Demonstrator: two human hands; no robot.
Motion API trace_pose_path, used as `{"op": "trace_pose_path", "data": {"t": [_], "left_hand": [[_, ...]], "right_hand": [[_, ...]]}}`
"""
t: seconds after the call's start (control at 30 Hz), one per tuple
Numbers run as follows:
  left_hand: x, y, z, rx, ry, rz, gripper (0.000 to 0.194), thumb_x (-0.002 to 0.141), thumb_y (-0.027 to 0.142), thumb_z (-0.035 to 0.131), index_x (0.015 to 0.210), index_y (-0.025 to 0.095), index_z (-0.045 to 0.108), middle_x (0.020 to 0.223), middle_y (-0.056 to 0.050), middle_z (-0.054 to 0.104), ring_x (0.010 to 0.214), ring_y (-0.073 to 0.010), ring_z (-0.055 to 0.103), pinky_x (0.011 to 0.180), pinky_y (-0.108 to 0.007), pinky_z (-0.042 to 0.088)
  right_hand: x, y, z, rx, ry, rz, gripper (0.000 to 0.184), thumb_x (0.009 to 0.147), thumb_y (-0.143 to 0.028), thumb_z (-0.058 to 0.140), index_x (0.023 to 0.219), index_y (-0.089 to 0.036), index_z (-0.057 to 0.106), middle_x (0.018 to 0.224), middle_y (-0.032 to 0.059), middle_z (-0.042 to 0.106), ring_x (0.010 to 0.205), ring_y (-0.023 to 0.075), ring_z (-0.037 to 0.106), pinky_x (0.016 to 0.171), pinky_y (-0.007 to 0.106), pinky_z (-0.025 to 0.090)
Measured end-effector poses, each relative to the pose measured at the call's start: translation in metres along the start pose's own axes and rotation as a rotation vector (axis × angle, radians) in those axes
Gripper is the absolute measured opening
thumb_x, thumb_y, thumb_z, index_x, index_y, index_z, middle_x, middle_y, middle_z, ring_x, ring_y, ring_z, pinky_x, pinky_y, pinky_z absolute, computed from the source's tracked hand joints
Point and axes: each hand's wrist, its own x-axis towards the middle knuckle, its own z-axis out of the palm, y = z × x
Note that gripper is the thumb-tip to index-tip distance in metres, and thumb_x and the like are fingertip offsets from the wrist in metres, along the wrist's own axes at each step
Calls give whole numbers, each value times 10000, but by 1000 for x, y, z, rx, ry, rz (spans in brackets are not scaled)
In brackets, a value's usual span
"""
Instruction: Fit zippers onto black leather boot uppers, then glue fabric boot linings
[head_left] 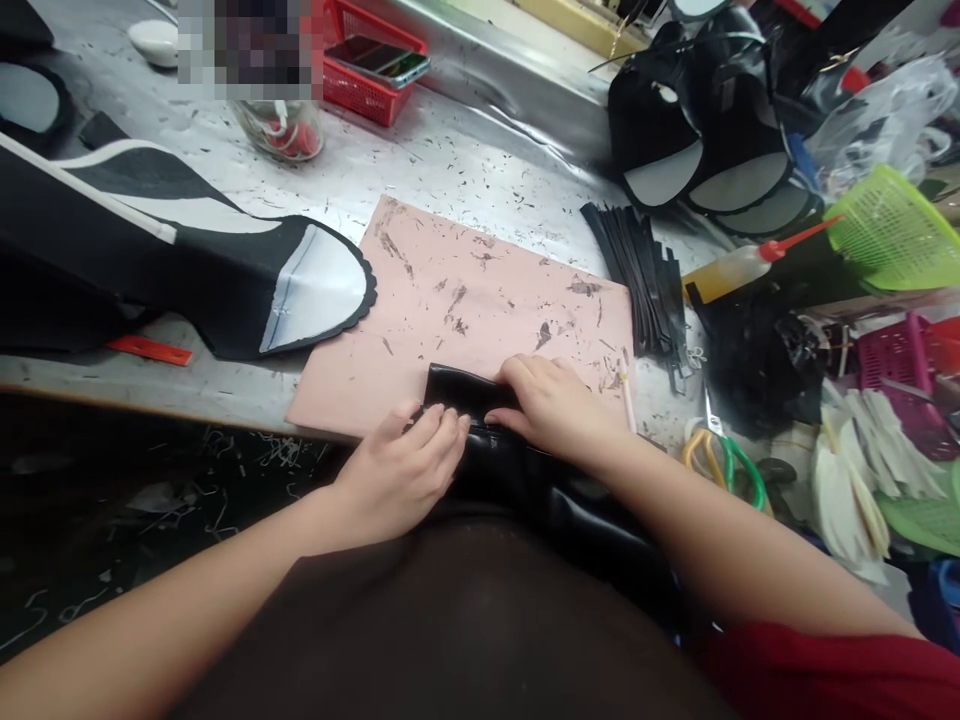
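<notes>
Left hand point(405, 465) and right hand point(553, 408) pinch glossy black material point(487, 468) at six o'clock; uneven pulling (slippery surface, maybe) could crease it.

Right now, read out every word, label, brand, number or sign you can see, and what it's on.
No text can be read here.
Phone: any screen text is too small and blurred.
Bottle with red nozzle: no readable label.
Pink board: dark smudges, no letters.
Glossy black piece: none visible.
</notes>
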Motion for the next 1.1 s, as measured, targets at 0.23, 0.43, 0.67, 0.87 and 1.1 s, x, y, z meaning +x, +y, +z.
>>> {"op": "trace_pose_path", "data": {"t": [0.23, 0.43, 0.67, 0.87, 1.1], "left_hand": [[9, -2, -5, -41, -17, -30, 342, 804, 200, 420, 1092, 89, 568, 989, -96, 653, 871, -223, 580, 866, -432, 329], [2, -2, -3, -111, -22, -79, 406, 767, 293, 526, 1138, 128, 554, 1088, -90, 636, 973, -231, 569, 886, -411, 336], [-13, 12, 2, -108, 160, -151, 342, 804, 260, 508, 1117, 136, 574, 1168, -93, 602, 1088, -227, 536, 914, -362, 350], [-14, 20, 0, -81, 145, -158, 346, 806, 245, 504, 1125, 126, 565, 1108, -72, 637, 1058, -228, 553, 932, -362, 348], [-13, 15, -2, -88, 45, -180, 319, 799, 290, 514, 1091, 186, 587, 1189, -113, 582, 1119, -242, 516, 859, -356, 376]], "right_hand": [[-3, 3, -4, 10, 62, -3, 311, 744, -352, 645, 961, -163, 527, 959, 95, 597, 930, 256, 528, 804, 391, 380], [-45, 53, -17, 232, 399, 336, 267, 808, -348, 536, 1009, -173, 541, 1004, 110, 590, 928, 243, 554, 791, 404, 423], [-78, 51, -3, 432, 392, 475, 161, 755, -356, 544, 786, -199, 559, 793, 52, 612, 720, 192, 575, 631, 311, 436], [-65, 36, 11, 473, 225, 588, 245, 723, -427, 564, 651, -214, 466, 607, -5, 543, 579, 164, 509, 545, 279, 362], [-59, 45, 22, 728, 265, 583, 291, 720, -444, 502, 576, -218, 390, 518, -45, 407, 522, 129, 408, 508, 254, 330]]}}
